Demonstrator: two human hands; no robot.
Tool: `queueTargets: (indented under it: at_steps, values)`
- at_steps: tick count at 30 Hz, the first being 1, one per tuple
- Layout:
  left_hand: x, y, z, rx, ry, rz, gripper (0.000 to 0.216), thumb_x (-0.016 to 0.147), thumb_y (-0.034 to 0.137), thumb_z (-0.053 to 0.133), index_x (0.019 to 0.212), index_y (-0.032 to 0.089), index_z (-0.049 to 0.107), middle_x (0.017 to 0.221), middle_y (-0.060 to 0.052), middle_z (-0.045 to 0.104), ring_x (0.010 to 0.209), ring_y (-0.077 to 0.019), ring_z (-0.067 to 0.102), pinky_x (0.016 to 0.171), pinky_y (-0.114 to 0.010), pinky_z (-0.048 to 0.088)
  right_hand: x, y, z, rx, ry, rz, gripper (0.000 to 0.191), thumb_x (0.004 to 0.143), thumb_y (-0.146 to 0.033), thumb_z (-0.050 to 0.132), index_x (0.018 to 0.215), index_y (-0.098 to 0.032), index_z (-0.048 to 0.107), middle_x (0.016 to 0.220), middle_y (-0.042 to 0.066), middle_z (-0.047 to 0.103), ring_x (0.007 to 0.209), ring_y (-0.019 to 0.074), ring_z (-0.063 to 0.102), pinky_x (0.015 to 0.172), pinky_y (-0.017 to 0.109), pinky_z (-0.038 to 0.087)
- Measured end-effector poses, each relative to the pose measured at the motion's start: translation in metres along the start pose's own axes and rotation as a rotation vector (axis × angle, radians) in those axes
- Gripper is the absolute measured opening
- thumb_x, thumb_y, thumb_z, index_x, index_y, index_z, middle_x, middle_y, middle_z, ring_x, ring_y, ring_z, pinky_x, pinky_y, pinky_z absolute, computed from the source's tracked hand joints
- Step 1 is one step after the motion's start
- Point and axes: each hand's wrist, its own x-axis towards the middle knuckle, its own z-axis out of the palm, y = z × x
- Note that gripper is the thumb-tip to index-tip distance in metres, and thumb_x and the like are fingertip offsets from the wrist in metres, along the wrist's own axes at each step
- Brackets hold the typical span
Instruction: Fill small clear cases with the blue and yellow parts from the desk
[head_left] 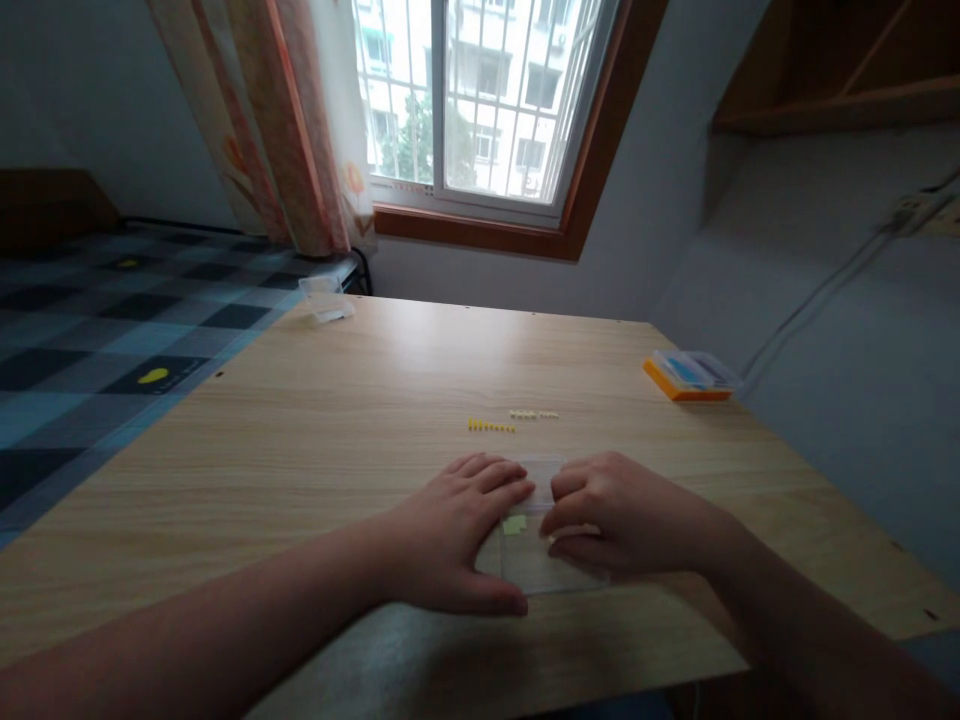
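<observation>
A clear plastic plate (537, 568) lies on the wooden table (337, 420) near its front edge, with a small pale yellow-green patch (514, 524) on it. My left hand (450, 530) lies flat beside the plate's left edge, fingers stretched out and touching it. My right hand (622, 515) rests on the plate's right side with its fingers curled and pinched together over the plate; what they hold is too small to make out. Just beyond the plate sit a short row of yellow beads (491, 427) and a row of pale beads (534, 414).
An orange and clear flat box (686, 375) lies at the table's right edge near the wall. A small clear plastic container (325, 298) stands at the far left corner. A bed with a checked cover (90, 340) adjoins the table on the left. A window (480, 100) is behind.
</observation>
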Motion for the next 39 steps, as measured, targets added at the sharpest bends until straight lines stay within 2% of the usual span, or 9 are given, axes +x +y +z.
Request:
queueTargets:
  at_steps: [5,12,16,20,27,33,39]
  values:
    - [0.0006,0.0007,-0.0013,0.009,-0.022,-0.007,0.095,0.077,0.074,0.069,0.147,0.013,0.052,0.149,-0.019,0.053,0.138,-0.0394,0.047,0.12,-0.055,0.031,-0.0022,0.0052,-0.0003,0.022,0.005,-0.027,0.02,0.092,-0.017,0.061,0.099,-0.025,0.078,0.078,0.0,0.063,0.074,0.012,0.056,0.072,0.025,0.037]
    - [0.0012,0.0014,-0.0028,0.01,-0.036,-0.017,0.099,0.075,0.078,0.069,0.148,0.014,0.051,0.15,-0.019,0.052,0.139,-0.04,0.045,0.12,-0.056,0.029,0.001,0.0052,0.0021,-0.016,-0.024,-0.02,0.017,0.094,-0.019,0.06,0.091,-0.022,0.077,0.077,0.0,0.063,0.073,0.0117,0.055,0.07,0.025,0.036]
    - [0.002,0.0011,-0.0025,0.005,-0.031,-0.008,0.097,0.076,0.077,0.069,0.147,0.014,0.052,0.148,-0.019,0.053,0.138,-0.0399,0.047,0.12,-0.055,0.029,0.0021,0.0039,0.002,-0.048,0.004,-0.022,0.02,0.096,-0.022,0.059,0.082,-0.02,0.073,0.076,0.0,0.063,0.072,0.012,0.055,0.071,0.026,0.037]
    - [0.002,0.0011,-0.0021,-0.002,-0.015,-0.003,0.098,0.074,0.079,0.069,0.147,0.016,0.052,0.149,-0.019,0.053,0.138,-0.0407,0.047,0.119,-0.056,0.03,-0.0003,0.0028,0.0001,-0.02,0.05,-0.041,0.017,0.095,-0.025,0.061,0.085,-0.02,0.074,0.078,0.001,0.064,0.073,0.0123,0.056,0.071,0.026,0.037]
    - [0.0005,0.0008,-0.0014,-0.002,-0.017,-0.01,0.098,0.075,0.078,0.07,0.148,0.016,0.051,0.15,-0.019,0.052,0.139,-0.0411,0.046,0.119,-0.057,0.031,-0.0009,0.0025,0.0,-0.003,-0.007,-0.073,0.021,0.094,-0.023,0.059,0.079,-0.02,0.074,0.071,0.0,0.058,0.067,0.0111,0.051,0.067,0.026,0.033]
    - [0.0001,0.0003,-0.0004,0.009,-0.025,-0.008,0.098,0.075,0.077,0.07,0.148,0.014,0.051,0.151,-0.02,0.051,0.14,-0.0402,0.045,0.12,-0.056,0.029,0.002,0.0052,0.0036,-0.048,0.021,-0.028,0.021,0.098,-0.023,0.056,0.092,-0.021,0.076,0.075,0.0,0.059,0.066,0.0106,0.049,0.065,0.026,0.032]
    - [-0.0001,0.0003,-0.0003,0.001,-0.017,-0.006,0.098,0.075,0.079,0.069,0.147,0.016,0.052,0.149,-0.019,0.053,0.139,-0.0393,0.046,0.121,-0.054,0.029,0.0008,0.0031,0.0038,-0.043,0.044,-0.064,0.021,0.098,-0.023,0.057,0.099,-0.021,0.077,0.074,0.0,0.06,0.066,0.0113,0.05,0.066,0.027,0.033]
